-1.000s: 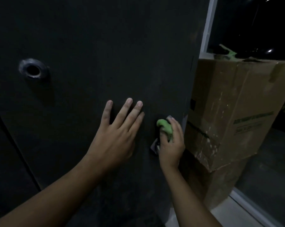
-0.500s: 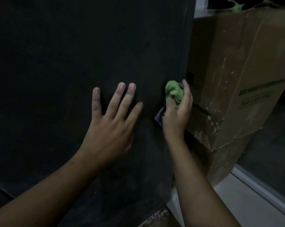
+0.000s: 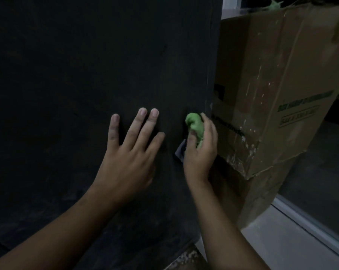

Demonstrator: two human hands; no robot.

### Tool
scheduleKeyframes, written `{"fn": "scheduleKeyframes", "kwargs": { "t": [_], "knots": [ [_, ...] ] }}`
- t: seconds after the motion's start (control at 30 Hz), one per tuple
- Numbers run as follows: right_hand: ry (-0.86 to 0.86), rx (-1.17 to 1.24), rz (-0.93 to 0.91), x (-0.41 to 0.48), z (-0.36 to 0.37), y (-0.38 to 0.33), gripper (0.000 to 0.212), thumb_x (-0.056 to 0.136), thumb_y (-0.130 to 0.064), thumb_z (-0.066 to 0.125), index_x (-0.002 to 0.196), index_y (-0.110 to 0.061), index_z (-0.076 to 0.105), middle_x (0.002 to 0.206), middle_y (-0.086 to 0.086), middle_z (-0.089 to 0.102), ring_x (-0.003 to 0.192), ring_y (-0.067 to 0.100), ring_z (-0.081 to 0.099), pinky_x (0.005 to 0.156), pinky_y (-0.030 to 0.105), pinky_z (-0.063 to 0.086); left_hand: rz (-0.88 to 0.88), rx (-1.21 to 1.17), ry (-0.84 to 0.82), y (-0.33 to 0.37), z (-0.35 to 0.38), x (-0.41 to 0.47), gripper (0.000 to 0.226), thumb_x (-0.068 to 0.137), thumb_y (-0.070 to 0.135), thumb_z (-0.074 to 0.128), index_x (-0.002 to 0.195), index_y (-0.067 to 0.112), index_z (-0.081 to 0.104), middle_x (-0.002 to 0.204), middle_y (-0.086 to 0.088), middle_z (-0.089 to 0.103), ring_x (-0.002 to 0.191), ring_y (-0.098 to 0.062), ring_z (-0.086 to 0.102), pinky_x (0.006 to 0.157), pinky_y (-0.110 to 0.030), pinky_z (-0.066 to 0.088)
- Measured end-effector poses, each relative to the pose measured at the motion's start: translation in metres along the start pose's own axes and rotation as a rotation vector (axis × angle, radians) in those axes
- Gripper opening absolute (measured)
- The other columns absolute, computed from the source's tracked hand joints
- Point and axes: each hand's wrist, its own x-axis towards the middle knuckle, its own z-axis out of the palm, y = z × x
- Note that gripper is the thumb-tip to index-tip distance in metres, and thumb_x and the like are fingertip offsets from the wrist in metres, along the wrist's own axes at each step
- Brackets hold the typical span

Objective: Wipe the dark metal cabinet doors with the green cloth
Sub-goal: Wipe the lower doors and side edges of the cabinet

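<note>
Two lines of green print sit on the cardboard box [image 3: 271, 75], too blurred for me to read. My right hand [image 3: 200, 152] grips the bunched green cloth [image 3: 195, 124] against the dark cabinet door [image 3: 86, 65], just inside its right edge; it has slid a little lower than half a second ago. My left hand [image 3: 129, 152] stays flat on the door, fingers spread. The box stands just beside that edge; pale floor [image 3: 281, 244] lies open lower right.

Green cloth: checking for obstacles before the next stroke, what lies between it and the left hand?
Head view: bare cabinet door between left hand and green cloth; lower down, an unidentifiable grey flap juts out beside the right hand gripping it.
</note>
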Motion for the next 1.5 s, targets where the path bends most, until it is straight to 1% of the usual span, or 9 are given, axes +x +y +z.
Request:
{"fn": "scheduleKeyframes", "kwargs": {
  "t": [0.27,0.5,0.67,0.8,0.87,1.07,1.27,1.37,1.5],
  "knots": [
    [0.112,0.079,0.372,0.017,-0.005,0.014,0.04,0.1,-0.017,0.055,0.14,-0.022,0.052,0.137,0.001,0.055,0.124,0.015,0.053,0.084,-0.005,0.034,0.039,-0.012,-0.032,-0.007,-0.003,-0.008,0.067,0.074,0.03,0.065,0.138,0.013,0.054,0.163,-0.015,0.017,0.151,-0.032,0.014,0.117,-0.063,0.004],
    [-0.001,0.023,-0.057,0.049,-0.001,-0.023,0.042,0.099,-0.015,0.056,0.14,-0.017,0.051,0.142,-0.001,0.053,0.13,0.01,0.048,0.102,0.01,0.036,0.047,-0.014,-0.066,-0.006,-0.004,-0.01,0.067,0.075,0.031,0.065,0.139,0.012,0.054,0.163,-0.016,0.016,0.151,-0.032,0.012,0.117,-0.064,0.002],
    [0.056,0.006,0.109,0.023,-0.006,0.01,0.041,0.1,-0.019,0.054,0.141,-0.021,0.051,0.14,-0.002,0.054,0.128,0.011,0.049,0.104,0.024,0.043,0.061,-0.013,-0.084,-0.01,-0.006,-0.016,0.06,0.083,0.031,0.048,0.14,0.011,0.052,0.162,-0.015,0.017,0.151,-0.031,0.015,0.118,-0.062,0.004],
    [0.114,0.013,0.273,0.011,-0.002,0.003,0.04,0.1,-0.017,0.054,0.141,-0.018,0.051,0.138,0.002,0.055,0.12,0.008,0.05,0.088,-0.002,0.033,0.089,-0.01,-0.106,-0.017,-0.011,-0.024,0.062,0.083,0.032,0.045,0.14,0.009,0.051,0.162,-0.014,0.021,0.149,-0.03,0.02,0.118,-0.059,0.011],
    [0.119,0.002,0.272,0.002,0.003,-0.014,0.042,0.1,-0.014,0.054,0.141,-0.018,0.05,0.139,0.0,0.053,0.123,0.009,0.049,0.093,0.002,0.034,0.086,-0.02,-0.127,-0.023,-0.014,-0.032,0.064,0.082,0.032,0.049,0.141,0.009,0.051,0.162,-0.013,0.021,0.149,-0.029,0.022,0.118,-0.057,0.016],
    [-0.087,-0.077,-0.305,-0.044,0.019,-0.051,0.048,0.09,0.004,0.058,0.136,-0.006,0.053,0.14,0.006,0.055,0.135,0.016,0.047,0.111,0.031,0.036,0.006,-0.085,-0.179,-0.043,-0.032,-0.068,0.064,0.081,0.033,0.036,0.139,0.011,0.054,0.159,-0.013,0.029,0.147,-0.029,0.028,0.116,-0.058,0.023],
    [-0.475,-0.1,-0.745,-0.093,0.01,-0.024,0.053,0.097,-0.003,0.051,0.144,-0.028,0.047,0.15,-0.008,0.047,0.11,0.025,0.058,0.094,0.039,0.047,-0.163,-0.102,-0.189,-0.068,-0.053,-0.117,0.071,0.072,0.037,0.052,0.139,0.014,0.053,0.16,-0.011,0.027,0.147,-0.03,0.026,0.112,-0.063,0.018],
    [-0.508,-0.056,-0.643,-0.079,0.009,-0.032,0.072,0.081,0.004,0.058,0.145,-0.027,0.045,0.15,-0.006,0.047,0.12,0.025,0.057,0.102,0.034,0.04,-0.281,-0.103,-0.168,-0.087,-0.064,-0.141,0.072,0.075,0.04,0.045,0.142,0.015,0.049,0.16,-0.012,0.026,0.144,-0.036,0.03,0.109,-0.066,0.02],
    [-0.112,0.157,-0.086,-0.068,0.032,-0.099,0.051,0.087,0.0,0.069,0.135,-0.013,0.057,0.134,-0.004,0.06,0.124,0.017,0.056,0.101,0.034,0.048,-0.451,-0.142,-0.106,-0.099,-0.069,-0.171,0.075,0.076,0.038,0.046,0.146,0.013,0.044,0.161,-0.015,0.021,0.14,-0.039,0.033,0.111,-0.064,0.019]
  ]
}}
